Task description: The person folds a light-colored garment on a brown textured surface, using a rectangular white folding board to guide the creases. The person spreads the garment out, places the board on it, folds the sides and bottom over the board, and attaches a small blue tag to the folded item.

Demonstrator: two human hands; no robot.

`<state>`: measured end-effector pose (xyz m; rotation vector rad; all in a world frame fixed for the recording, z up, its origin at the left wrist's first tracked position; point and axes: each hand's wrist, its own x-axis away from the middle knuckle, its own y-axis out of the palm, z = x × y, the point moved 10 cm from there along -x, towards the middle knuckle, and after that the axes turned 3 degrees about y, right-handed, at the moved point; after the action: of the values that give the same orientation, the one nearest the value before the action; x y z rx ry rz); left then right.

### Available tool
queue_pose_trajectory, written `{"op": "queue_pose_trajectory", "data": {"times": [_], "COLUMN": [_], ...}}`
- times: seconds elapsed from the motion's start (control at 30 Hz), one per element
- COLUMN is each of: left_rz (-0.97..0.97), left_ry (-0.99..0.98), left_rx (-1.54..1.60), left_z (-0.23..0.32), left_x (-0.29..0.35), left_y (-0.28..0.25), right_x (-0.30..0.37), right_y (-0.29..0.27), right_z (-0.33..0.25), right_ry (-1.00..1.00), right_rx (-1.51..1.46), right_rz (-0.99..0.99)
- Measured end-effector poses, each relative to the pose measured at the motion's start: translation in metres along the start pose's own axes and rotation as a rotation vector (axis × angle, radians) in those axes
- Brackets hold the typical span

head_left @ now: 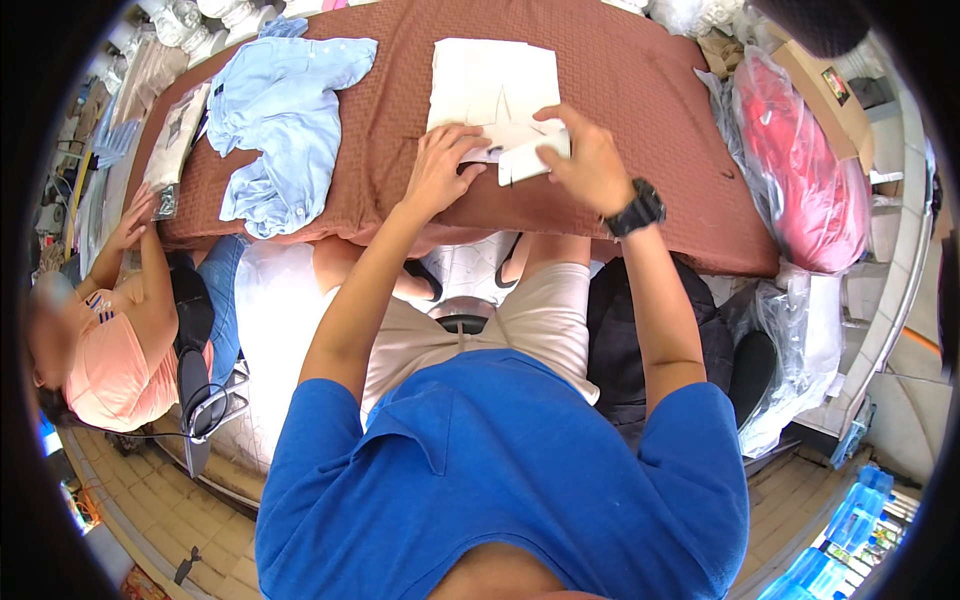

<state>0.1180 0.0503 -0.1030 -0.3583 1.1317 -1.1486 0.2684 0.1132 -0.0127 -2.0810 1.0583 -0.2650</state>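
A cream folded garment (495, 80) lies on the brown cloth-covered table in front of me. My left hand (440, 168) rests at its lower left, fingers spread on the cloth and the thumb apart. A small white rectangular piece (524, 163), card-like or folded stiff fabric, tilts over the garment's near edge. My right hand (592, 165) grips its right side, the thumb against it and the index finger raised; the other fingers are hidden. Between the hands, a whitish flap with a small dark mark shows at the garment's near edge.
A light blue denim shirt (285, 125) lies crumpled to the left on the brown tablecloth (640, 110). Beyond it is a plastic-wrapped garment (178, 135), near a seated person (130, 340). A red bundle in clear plastic (800, 160) and a cardboard box (825, 95) stand right.
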Motion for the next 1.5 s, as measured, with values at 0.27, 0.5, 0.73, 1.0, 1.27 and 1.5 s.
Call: {"op": "queue_pose_trajectory", "data": {"times": [0.27,0.5,0.73,1.0,1.27,1.5], "left_rz": [0.013,0.113,0.133,-0.257,-0.032,-0.136], "left_ry": [-0.169,-0.149,-0.075,-0.043,-0.567,-0.692], "left_rx": [0.167,0.196,0.110,-0.338,0.604,1.542], "left_z": [-0.022,-0.026,-0.030,-0.029,-0.113,-0.117], "left_x": [-0.001,-0.007,-0.062,-0.105,-0.111,-0.106], "left_y": [-0.006,-0.018,-0.015,0.040,0.023,0.051], "right_x": [-0.085,-0.086,-0.042,-0.023,-0.016,-0.017], "right_y": [0.052,0.045,0.057,0.072,0.072,0.076], "right_z": [0.066,0.090,0.084,0.100,0.097,0.083], "right_ry": [0.676,0.156,0.033,0.008,-0.004,-0.031], "right_rx": [-1.135,-0.105,0.310,0.243,0.234,0.228], "right_rz": [-0.115,0.131,0.240,0.309,0.330,0.362]}}
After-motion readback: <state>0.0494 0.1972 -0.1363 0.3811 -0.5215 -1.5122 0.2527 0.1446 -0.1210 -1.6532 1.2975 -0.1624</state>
